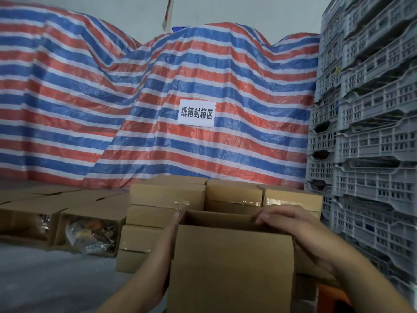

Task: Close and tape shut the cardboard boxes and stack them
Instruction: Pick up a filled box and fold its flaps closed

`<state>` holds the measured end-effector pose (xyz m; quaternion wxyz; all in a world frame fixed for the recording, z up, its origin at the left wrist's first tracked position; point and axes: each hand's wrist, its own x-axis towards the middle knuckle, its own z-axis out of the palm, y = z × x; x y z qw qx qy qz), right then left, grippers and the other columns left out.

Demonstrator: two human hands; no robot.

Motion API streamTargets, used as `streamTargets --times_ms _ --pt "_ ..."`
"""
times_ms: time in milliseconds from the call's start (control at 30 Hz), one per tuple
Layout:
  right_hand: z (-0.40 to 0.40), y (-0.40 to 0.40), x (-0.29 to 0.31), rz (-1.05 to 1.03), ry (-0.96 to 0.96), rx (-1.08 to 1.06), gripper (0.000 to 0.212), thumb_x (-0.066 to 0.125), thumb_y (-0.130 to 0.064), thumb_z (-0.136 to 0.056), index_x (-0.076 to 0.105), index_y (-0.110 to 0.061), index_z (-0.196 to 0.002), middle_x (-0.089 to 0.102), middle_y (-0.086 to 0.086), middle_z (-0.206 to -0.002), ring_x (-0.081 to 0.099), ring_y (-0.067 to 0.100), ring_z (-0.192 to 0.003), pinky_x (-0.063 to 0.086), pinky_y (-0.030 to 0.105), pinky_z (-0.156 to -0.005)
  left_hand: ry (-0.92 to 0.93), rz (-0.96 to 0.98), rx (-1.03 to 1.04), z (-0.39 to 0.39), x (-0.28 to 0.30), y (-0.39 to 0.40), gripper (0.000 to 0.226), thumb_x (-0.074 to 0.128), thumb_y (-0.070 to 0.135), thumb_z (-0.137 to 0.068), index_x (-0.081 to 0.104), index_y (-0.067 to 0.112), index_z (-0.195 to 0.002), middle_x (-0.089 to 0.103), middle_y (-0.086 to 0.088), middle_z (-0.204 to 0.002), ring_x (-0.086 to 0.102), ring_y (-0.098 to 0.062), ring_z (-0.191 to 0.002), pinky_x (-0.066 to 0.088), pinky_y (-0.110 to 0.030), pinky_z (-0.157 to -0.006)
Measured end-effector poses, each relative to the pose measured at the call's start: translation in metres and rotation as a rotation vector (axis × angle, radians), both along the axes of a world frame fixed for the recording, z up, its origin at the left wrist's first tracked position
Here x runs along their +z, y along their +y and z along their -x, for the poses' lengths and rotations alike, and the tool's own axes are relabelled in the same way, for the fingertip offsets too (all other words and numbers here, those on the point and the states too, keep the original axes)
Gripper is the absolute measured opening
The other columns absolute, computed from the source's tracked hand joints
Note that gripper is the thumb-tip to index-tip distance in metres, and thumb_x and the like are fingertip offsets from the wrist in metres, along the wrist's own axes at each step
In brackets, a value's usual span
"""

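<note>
I am watching an open cardboard box [232,265] being held up between both hands, close under the camera, its near flap standing upright and hiding the inside from me. The left hand [167,240] is lying flat along the box's left wall, fingers straight and pressing against the cardboard, fingertips reaching the far left corner. The right hand [295,229] is coming over the right side; its fingers are curling over the far right flap and gripping its edge (thumb not visible to me, so I am judging the grip from the curled fingers alone).

Just beyond the fingertips of both hands, a stack of taped boxes [168,206] is sitting several layers high, clear tape glinting on the seams. It is continuing behind the right hand with more sealed boxes [293,198].

Well out to the left of the left hand, a row of unsealed boxes [88,231] is lying on the grey floor [45,279], flaps open, shiny plastic-wrapped contents showing inside.

To the right of the right hand, grey plastic crates [370,132] are standing stacked in tall columns.

Behind everything, a red, white and blue striped tarp [112,98] is hanging draped, with a white paper sign [196,112] printed in Chinese characters fixed to it.
</note>
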<state>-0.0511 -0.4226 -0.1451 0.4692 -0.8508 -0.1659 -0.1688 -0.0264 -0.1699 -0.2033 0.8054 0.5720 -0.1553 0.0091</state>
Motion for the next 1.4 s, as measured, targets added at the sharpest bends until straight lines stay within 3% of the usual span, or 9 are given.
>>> streamTargets --times_ms 133,300,467,633,767,967,1133,1267,1400 --pt "0.0 0.003 0.032 0.453 0.048 0.044 0.009 0.071 -0.043 -0.089 0.075 -0.046 -0.096 0.071 -0.019 -0.105 0.063 -0.003 -0.1 0.049 0.032 -0.098 -0.019 0.005 -0.026 0.0 -0.005 0.0 0.09 0.054 0.072 -0.059 0.059 0.012 -0.127 0.065 -0.016 -0.123 0.064 -0.026 -0.096 0.05 -0.036 -0.073" --pt "-0.008 0.015 0.047 0.678 0.088 0.025 0.028 0.07 -0.052 -0.086 0.069 -0.042 -0.113 0.067 -0.024 -0.113 0.06 -0.008 -0.104 0.049 0.018 -0.094 -0.031 -0.024 -0.028 -0.01 -0.011 0.004 0.08 0.056 0.074 -0.064 0.065 0.017 -0.12 0.072 -0.01 -0.112 0.069 -0.023 -0.096 0.053 -0.033 -0.071" --pt "-0.008 0.015 0.053 0.681 0.241 0.04 0.057 0.072 -0.056 -0.082 0.057 -0.036 -0.133 0.061 -0.02 -0.12 0.06 -0.001 -0.107 0.05 0.015 -0.087 -0.039 -0.074 -0.107 -0.014 -0.007 0.007 0.046 0.051 0.057 -0.085 0.078 0.024 -0.101 0.075 -0.009 -0.101 0.073 -0.019 -0.089 0.053 -0.03 -0.071" --pt "-0.009 0.011 0.046 0.634 0.236 0.042 0.072 0.07 -0.068 -0.064 0.057 -0.042 -0.129 0.058 -0.021 -0.125 0.057 0.0 -0.113 0.049 0.022 -0.099 -0.186 -0.021 -0.077 -0.02 -0.01 0.008 0.048 0.053 0.002 -0.093 0.046 0.008 -0.141 0.064 -0.005 -0.098 0.06 -0.012 -0.073 0.049 -0.014 -0.054" --pt "-0.01 0.011 0.043 0.611 0.23 0.04 0.074 0.07 -0.071 -0.063 0.057 -0.041 -0.129 0.056 -0.02 -0.13 0.054 0.0 -0.119 0.045 0.03 -0.108 -0.085 0.074 0.013 -0.019 -0.005 0.011 0.048 0.077 0.025 -0.058 0.066 0.039 -0.102 0.073 0.005 -0.102 0.073 -0.023 -0.081 0.056 -0.033 -0.06" --pt "-0.006 0.014 0.04 0.593 0.18 0.022 0.062 0.065 -0.063 -0.075 0.058 -0.038 -0.131 0.056 -0.021 -0.132 0.051 -0.002 -0.121 0.042 0.027 -0.108 -0.008 -0.192 -0.121 -0.021 -0.007 0.012 0.017 0.062 0.02 -0.087 0.077 0.025 -0.093 0.073 -0.01 -0.086 0.068 -0.018 -0.07 0.052 -0.029 -0.059" --pt "-0.001 0.002 0.017 0.237 -0.073 -0.021 0.047 0.055 -0.065 -0.075 0.066 -0.045 -0.115 0.067 -0.029 -0.111 0.058 -0.013 -0.104 0.045 0.023 -0.094 -0.007 -0.191 -0.141 -0.022 -0.005 0.016 0.03 0.065 0.032 -0.071 0.076 0.034 -0.099 0.075 -0.01 -0.095 0.072 -0.02 -0.075 0.054 -0.031 -0.062" --pt "-0.01 -0.021 -0.026 -0.439 -0.212 -0.191 0.033 0.05 -0.048 -0.091 0.079 -0.031 -0.087 0.076 -0.003 -0.099 0.069 0.018 -0.102 0.047 0.048 -0.102 -0.008 -0.16 -0.147 -0.022 -0.007 0.015 0.03 0.064 0.032 -0.07 0.076 0.037 -0.096 0.075 -0.008 -0.087 0.072 -0.019 -0.068 0.054 -0.032 -0.06" --pt "-0.021 -0.021 -0.061 -0.6 -0.103 -0.254 0.057 0.034 -0.054 -0.094 0.079 -0.017 -0.09 0.077 0.007 -0.096 0.065 0.032 -0.106 0.042 0.057 -0.104 0.002 -0.139 -0.14 -0.021 -0.006 0.014 0.033 0.065 0.03 -0.07 0.076 0.036 -0.1 0.075 -0.011 -0.087 0.07 -0.02 -0.065 0.052 -0.032 -0.058"
